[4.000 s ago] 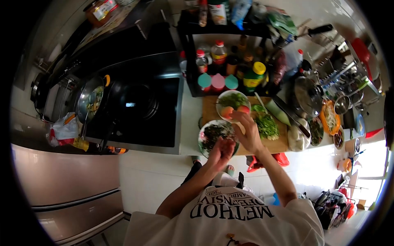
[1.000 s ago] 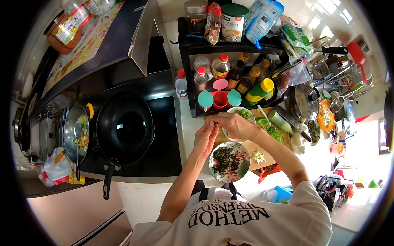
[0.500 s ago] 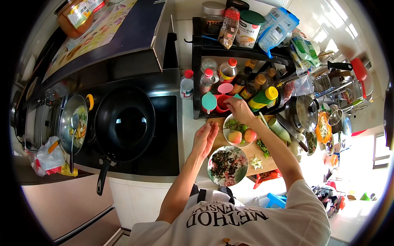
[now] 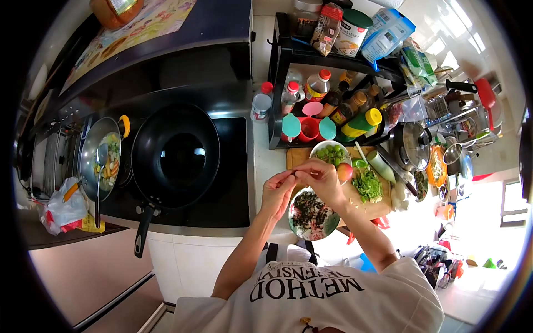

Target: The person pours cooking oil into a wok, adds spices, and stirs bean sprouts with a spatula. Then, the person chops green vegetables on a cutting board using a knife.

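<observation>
My left hand [image 4: 277, 193] and my right hand [image 4: 321, 178] meet over the upper edge of a patterned plate [image 4: 330, 230]. Both are closed, with fingertips pinched close together; whatever they may hold is too small to make out. Dark chopped bits [image 4: 311, 211] lie heaped on the plate over something pinkish. Just beyond my right hand, a white bowl [image 4: 318, 149] contains green fruit [image 4: 331, 154] and a reddish peach or apple [image 4: 345, 171]. A seasoning box stands behind, its red middle compartment [image 4: 308, 130] uncovered under a raised pink lid [image 4: 312, 109].
A black wok [image 4: 175, 161] sits on the cooktop at left, beside a pan of cut vegetables [image 4: 105, 161]. Chopped greens [image 4: 366, 185] lie on the wooden board [image 4: 383, 208]. Sauce bottles [image 4: 317, 84] fill the black rack [image 4: 276, 97]; a knife [image 4: 397, 166] lies right.
My right hand has moved from the seasoning box back to my left hand, and their fingertips now meet. The view has shifted, and the chopped greens are more exposed.
</observation>
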Tool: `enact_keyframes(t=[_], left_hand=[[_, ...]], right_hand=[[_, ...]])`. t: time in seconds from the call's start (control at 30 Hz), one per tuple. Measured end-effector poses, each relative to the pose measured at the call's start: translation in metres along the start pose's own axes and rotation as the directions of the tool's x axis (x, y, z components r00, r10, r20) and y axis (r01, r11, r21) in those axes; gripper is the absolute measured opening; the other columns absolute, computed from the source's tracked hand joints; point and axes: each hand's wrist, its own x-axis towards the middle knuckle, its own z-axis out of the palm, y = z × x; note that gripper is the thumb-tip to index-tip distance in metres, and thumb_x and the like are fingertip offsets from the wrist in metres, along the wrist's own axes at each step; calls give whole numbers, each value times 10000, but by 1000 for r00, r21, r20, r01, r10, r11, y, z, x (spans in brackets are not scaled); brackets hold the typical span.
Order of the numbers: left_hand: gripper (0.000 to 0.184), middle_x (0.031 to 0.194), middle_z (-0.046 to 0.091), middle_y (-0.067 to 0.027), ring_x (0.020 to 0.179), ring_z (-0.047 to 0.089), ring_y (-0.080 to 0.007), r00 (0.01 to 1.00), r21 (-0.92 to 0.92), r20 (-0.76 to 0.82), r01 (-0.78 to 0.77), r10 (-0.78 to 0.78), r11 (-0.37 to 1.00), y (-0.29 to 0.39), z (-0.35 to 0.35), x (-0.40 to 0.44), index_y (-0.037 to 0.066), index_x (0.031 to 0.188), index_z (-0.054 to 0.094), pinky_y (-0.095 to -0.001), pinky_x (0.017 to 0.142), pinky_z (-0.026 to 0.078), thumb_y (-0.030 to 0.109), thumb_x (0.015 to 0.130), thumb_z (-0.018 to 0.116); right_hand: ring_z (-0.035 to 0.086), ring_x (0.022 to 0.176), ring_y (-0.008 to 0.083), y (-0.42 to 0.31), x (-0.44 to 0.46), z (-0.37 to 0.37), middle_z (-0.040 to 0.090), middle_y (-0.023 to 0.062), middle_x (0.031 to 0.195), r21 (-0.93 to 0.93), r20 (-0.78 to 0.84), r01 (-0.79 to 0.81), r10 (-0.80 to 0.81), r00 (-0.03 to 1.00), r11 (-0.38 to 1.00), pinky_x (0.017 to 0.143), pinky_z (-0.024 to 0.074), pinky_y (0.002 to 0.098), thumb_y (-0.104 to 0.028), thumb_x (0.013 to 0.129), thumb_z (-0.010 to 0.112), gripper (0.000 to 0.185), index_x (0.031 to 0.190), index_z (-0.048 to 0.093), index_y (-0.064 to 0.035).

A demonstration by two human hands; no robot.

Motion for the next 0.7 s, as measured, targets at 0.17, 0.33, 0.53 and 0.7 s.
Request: enact_keyframes(t=[0.17, 0.33, 0.53, 0.7], left_hand=[[186, 1045, 678, -137, 964, 658, -194, 998, 114, 26, 51, -55, 992, 11, 4, -19, -36, 1096, 655, -313, 942, 534, -1, 914, 638], [129, 1001, 685, -121, 925, 661, -175, 986, 193, 95, 115, -135, 974, 17, 0, -37, -19, 1057, 651, -312, 925, 523, 0, 944, 591], [114, 986, 684, -98, 897, 657, -158, 975, 83, 53, 212, -217, 974, 12, 1, -59, 11, 1045, 649, -275, 888, 531, 16, 940, 606], [104, 987, 680, -101, 898, 664, -169, 971, 10, 49, 232, -233, 973, 0, 1, -76, 6, 1030, 657, -267, 868, 548, 28, 937, 617]], right_hand=[[637, 689, 82, -14, -23, 7, 698, 55, 816, 143, -19, -213, 218, 976, 967, 623, 514, 200, -60, 912, 667, 125, 975, 690, 46], [647, 685, 90, -29, -48, 11, 707, 73, 811, 158, 7, -288, 291, 957, 944, 622, 526, 220, -68, 916, 663, 155, 985, 679, 70], [624, 669, 92, -25, -71, 11, 688, 69, 791, 349, 53, -341, 346, 937, 873, 626, 519, 228, -51, 907, 665, 118, 950, 682, 57], [623, 658, 92, -27, -92, 11, 689, 68, 779, 396, 37, -320, 334, 942, 860, 612, 517, 228, -55, 908, 664, 119, 935, 684, 60]])
